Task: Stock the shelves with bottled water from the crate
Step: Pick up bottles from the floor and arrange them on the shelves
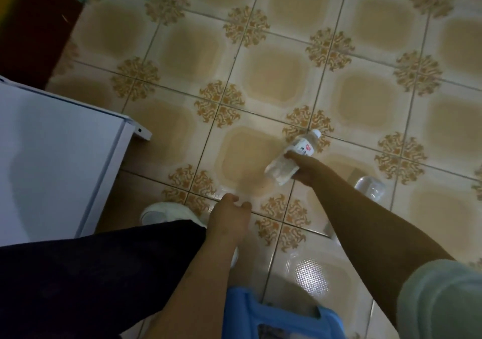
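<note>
My right hand (303, 167) grips a clear water bottle (292, 156) with a white cap and a white-and-red label, held tilted over the tiled floor, cap pointing up and right. My left hand (229, 212) hangs lower and to the left with loosely curled fingers and holds nothing. A second clear bottle (370, 188) lies on the floor just right of my right forearm. The blue plastic crate (260, 315) shows at the bottom edge, between my arms.
A white cabinet or fridge top (57, 156) fills the left side. My dark trouser leg (91, 273) and white shoe (167, 212) are at lower left. Patterned beige floor tiles (273, 72) spread ahead. A dark red surface (34, 25) stands at top left.
</note>
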